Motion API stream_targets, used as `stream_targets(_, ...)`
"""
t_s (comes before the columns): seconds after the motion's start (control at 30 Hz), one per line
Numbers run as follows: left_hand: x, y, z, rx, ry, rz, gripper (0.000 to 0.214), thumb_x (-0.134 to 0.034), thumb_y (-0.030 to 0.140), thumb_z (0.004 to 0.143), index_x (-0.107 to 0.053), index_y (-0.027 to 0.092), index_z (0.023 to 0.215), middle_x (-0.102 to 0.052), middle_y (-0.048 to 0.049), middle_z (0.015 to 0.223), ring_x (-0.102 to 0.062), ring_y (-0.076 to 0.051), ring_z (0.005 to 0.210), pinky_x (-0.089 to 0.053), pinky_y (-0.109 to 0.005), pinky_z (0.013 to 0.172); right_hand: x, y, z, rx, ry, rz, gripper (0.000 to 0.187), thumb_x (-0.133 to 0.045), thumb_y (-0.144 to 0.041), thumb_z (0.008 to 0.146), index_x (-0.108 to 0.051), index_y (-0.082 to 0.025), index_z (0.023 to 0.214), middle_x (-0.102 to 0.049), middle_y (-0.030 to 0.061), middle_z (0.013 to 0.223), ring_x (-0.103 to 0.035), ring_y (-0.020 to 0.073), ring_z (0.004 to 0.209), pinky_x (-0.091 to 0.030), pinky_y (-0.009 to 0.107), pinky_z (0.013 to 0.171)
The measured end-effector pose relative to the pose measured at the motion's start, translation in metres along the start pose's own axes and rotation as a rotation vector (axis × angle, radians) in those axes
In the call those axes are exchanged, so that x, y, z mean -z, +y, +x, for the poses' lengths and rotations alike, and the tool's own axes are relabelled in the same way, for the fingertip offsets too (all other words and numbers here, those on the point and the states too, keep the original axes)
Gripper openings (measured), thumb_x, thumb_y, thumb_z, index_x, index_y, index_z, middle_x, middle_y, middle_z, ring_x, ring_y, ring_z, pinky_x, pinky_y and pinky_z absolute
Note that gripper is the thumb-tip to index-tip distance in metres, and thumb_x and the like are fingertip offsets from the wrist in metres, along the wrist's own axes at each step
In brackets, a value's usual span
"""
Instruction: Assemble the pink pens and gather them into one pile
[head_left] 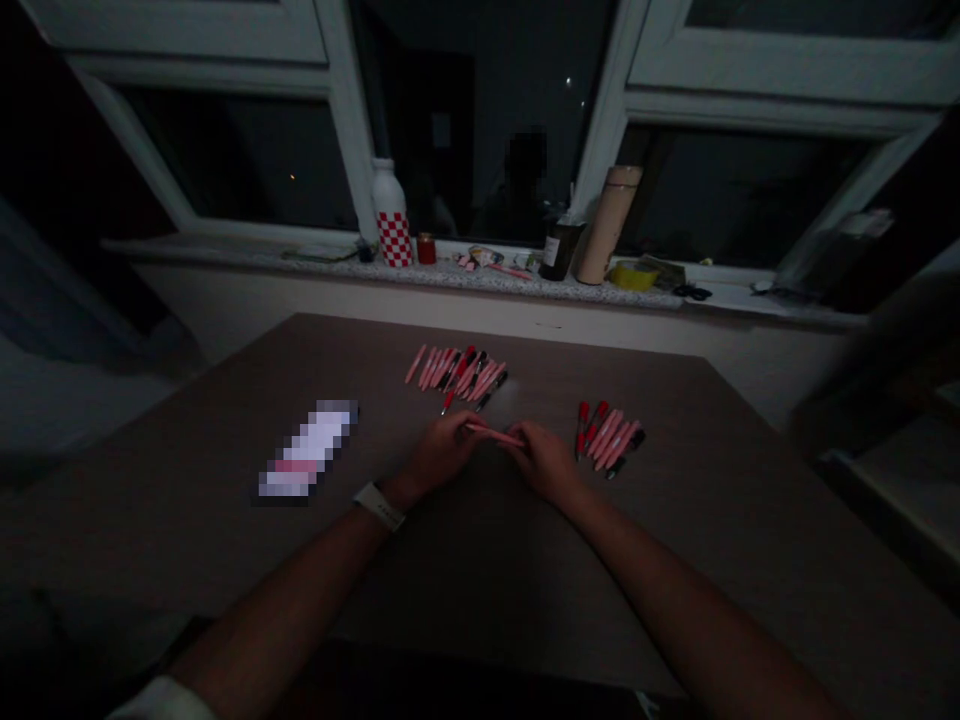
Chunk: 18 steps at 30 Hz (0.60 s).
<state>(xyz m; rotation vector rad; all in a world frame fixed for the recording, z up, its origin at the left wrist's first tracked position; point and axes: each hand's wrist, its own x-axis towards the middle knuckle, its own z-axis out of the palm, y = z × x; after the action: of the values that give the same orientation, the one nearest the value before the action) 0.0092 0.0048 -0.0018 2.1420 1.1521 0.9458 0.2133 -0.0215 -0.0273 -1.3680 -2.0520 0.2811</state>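
Spanning the gap between both hands point(448, 450) point(546, 462), a pink pen point(496, 434) is pinched at its two ends.

Dark windows point(480, 105) (white-framed), brown table point(517, 570)

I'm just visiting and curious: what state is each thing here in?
Pink pen: held between two hands
Left hand: closed on one end
Right hand: closed on the other end
Far pens: lying bunched together
Right-side pens: lying grouped
Wristband: worn on left wrist
Pixelated object: lying flat, bright
Checkered bottle: standing
Beige flask: standing, seemingly capped
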Motion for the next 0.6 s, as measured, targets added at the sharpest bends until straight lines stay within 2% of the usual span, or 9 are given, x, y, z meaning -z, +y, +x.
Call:
stream_targets(0.13,-0.0009,-0.0011,0.0007,0.007,0.033,-0.044,0.025,-0.055,0.039,0.091,-0.067,0.017,0.093,-0.069,-0.0025,0.083,-0.059,-0.015,0.073,-0.044,-0.025,0.067,0.0014,-0.0017,-0.0008,0.028,-0.014,-0.023,0.025,-0.045,-0.037,0.098,-0.064,-0.020,0.097,-0.069,0.0054,0.091,-0.063,0.0194,0.085,-0.041,0.027,0.073)
stream_targets(0.3,-0.0005,-0.0017,0.0015,0.033,0.054,-0.047,0.027,-0.055,0.040,0.090,-0.068,0.016,0.092,-0.068,-0.0026,0.080,-0.058,-0.015,0.071,-0.044,-0.025,0.065,0.0038,-0.0011,-0.0015,0.033,0.026,0.040,0.023,-0.054,-0.040,0.093,-0.062,-0.019,0.097,-0.068,0.0054,0.089,-0.062,0.0181,0.080,-0.041,0.025,0.070)
stream_targets(0.47,0.0012,-0.0002,0.0014,0.042,0.030,-0.069,0.025,-0.058,0.039,0.087,-0.068,0.017,0.088,-0.068,-0.0022,0.078,-0.058,-0.015,0.069,-0.044,-0.025,0.064,0.0021,0.0008,-0.0011,0.049,-0.025,-0.018,0.031,-0.041,-0.035,0.099,-0.066,-0.019,0.092,-0.070,0.0070,0.086,-0.063,0.0191,0.080,-0.040,0.026,0.071)
stream_targets(0.6,-0.0004,-0.0006,0.0010,0.043,0.027,-0.117,0.024,-0.059,0.039,0.086,-0.067,0.016,0.089,-0.067,-0.0013,0.076,-0.056,-0.013,0.064,-0.042,-0.024,0.060,0.0006,0.0018,-0.0005,0.011,-0.026,0.016,0.038,-0.038,-0.036,0.099,-0.067,-0.019,0.082,-0.069,0.0061,0.076,-0.062,0.0183,0.071,-0.039,0.026,0.066)
